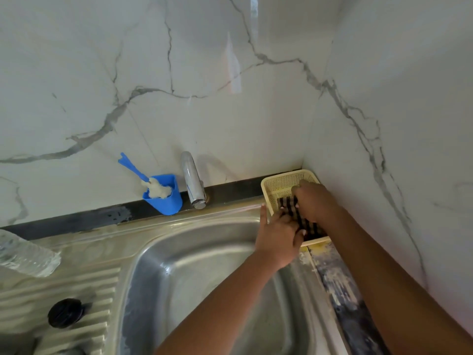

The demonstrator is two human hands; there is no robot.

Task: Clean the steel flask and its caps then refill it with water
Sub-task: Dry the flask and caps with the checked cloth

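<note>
Both hands are in the cream plastic basket (275, 187) at the far right corner: left hand (277, 233) and right hand (313, 201) grasp a dark checked cloth (305, 222). A hard tug could tip that light basket into the steel sink (194, 265).

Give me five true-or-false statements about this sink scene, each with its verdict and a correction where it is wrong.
1. Both hands are on a checked cloth in the cream basket. True.
2. The bottle brush lies in the sink basin. False: it stands in a blue cup behind the sink, left of the tap.
3. Water is running from the tap. False: no stream shows.
4. A black cap sits on the ribbed drainboard, left of the basin. True.
5. The left hand holds a clear plastic bottle. False: the bottle lies untouched at the far left; the left hand and the right hand are at the cloth.
</note>
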